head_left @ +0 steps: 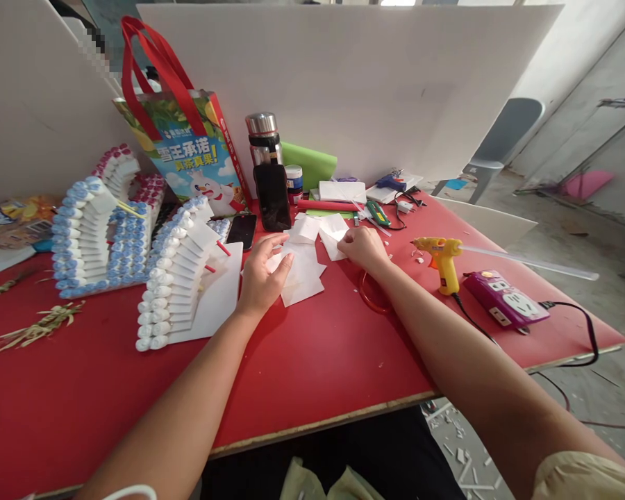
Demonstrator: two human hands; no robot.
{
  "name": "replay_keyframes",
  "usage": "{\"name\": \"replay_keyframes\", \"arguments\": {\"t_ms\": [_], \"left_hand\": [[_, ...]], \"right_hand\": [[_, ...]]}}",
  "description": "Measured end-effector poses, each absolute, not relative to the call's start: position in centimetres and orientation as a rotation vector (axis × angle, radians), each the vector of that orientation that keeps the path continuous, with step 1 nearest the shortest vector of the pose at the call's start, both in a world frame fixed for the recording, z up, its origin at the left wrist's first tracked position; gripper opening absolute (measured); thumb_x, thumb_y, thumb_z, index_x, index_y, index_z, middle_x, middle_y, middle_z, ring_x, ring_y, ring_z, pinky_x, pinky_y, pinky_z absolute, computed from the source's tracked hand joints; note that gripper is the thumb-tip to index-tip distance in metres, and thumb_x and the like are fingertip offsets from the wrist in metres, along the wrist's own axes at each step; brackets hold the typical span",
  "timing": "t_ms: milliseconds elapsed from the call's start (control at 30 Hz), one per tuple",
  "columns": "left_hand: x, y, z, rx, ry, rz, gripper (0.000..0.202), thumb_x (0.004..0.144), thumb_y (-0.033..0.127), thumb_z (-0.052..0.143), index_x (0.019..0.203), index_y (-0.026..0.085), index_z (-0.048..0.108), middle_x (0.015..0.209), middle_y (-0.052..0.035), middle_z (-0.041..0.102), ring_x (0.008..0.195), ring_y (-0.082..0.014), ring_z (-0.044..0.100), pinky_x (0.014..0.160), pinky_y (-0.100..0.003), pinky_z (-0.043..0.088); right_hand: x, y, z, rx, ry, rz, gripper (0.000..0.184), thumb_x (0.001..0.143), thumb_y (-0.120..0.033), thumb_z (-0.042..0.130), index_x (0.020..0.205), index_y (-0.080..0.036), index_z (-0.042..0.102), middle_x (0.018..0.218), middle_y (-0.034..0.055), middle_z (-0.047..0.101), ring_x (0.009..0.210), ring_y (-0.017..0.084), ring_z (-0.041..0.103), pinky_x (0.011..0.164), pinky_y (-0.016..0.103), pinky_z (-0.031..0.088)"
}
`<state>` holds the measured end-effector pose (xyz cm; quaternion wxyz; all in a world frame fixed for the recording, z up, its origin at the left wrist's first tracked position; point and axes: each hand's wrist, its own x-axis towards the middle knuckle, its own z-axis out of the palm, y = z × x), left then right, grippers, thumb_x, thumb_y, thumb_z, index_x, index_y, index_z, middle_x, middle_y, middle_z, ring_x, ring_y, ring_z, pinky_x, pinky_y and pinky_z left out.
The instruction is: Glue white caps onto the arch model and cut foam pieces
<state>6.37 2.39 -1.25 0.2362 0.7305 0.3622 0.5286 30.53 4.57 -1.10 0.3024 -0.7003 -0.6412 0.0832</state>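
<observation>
My left hand (265,274) rests over the left side of several thin white paper sheets (302,274), its thumb and fingers apart. To the right, my right hand (364,248) is closed, with its fingertips pressed together at the edge of another white paper piece (333,236). Whatever is in that pinch is too small to make out. The sheets overlap loosely on the red table (312,375). Left of my left hand stands a curved fan-like model (180,285) of white card, edged with rounded white and blue pieces.
A yellow glue gun (442,260) and a purple power strip (507,298) lie at right, their cords trailing. Behind the papers are a black phone (272,198), a steel flask (263,135) and a green cutter (378,213). A printed bag (187,153) stands back left.
</observation>
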Motion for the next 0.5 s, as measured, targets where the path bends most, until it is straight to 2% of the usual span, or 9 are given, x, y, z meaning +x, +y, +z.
{"name": "replay_keyframes", "arguments": {"t_ms": [133, 200, 367, 500], "left_hand": [[6.5, 2.1, -0.9, 2.004, 0.963, 1.466, 0.031, 0.087, 0.03, 0.066, 0.117, 0.021, 0.066, 0.126, -0.0089, 0.062, 0.118, -0.0236, 0.06, 0.102, -0.042, 0.05], [6.7, 1.8, -0.6, 1.94, 0.937, 1.461, 0.032, 0.088, 0.032, 0.066, 0.117, 0.021, 0.066, 0.127, -0.0094, 0.062, 0.12, -0.0239, 0.059, 0.106, -0.042, 0.047], [7.4, 1.3, 0.2, 1.435, 0.782, 1.319, 0.04, 0.089, 0.045, 0.064, 0.121, 0.021, 0.063, 0.134, -0.0119, 0.062, 0.129, -0.0272, 0.056, 0.113, -0.046, 0.04], [7.7, 1.3, 0.4, 1.017, 0.676, 1.142, 0.055, 0.085, 0.058, 0.065, 0.123, 0.019, 0.058, 0.136, -0.0163, 0.059, 0.129, -0.0302, 0.056, 0.112, -0.049, 0.041]], "right_hand": [[31.9, 4.3, 0.1, -1.656, -1.405, 0.018, 0.014, 0.076, -0.022, 0.055, 0.063, -0.019, 0.06, 0.067, 0.0029, 0.062, 0.067, 0.017, 0.056, 0.068, 0.031, 0.043], [32.6, 4.1, 0.9, -1.439, -1.219, 0.092, 0.013, 0.08, -0.025, 0.055, 0.071, -0.019, 0.063, 0.071, 0.0023, 0.062, 0.071, 0.018, 0.058, 0.073, 0.032, 0.046], [32.5, 3.4, 2.3, -0.739, -0.906, 0.907, 0.012, 0.08, -0.03, 0.065, 0.076, -0.023, 0.057, 0.08, -0.0002, 0.066, 0.08, 0.016, 0.066, 0.078, 0.032, 0.055], [29.9, 2.4, 2.2, -0.527, -0.773, 1.328, 0.013, 0.08, -0.032, 0.069, 0.088, -0.024, 0.062, 0.088, -0.001, 0.072, 0.087, 0.017, 0.068, 0.077, 0.03, 0.058]]}}
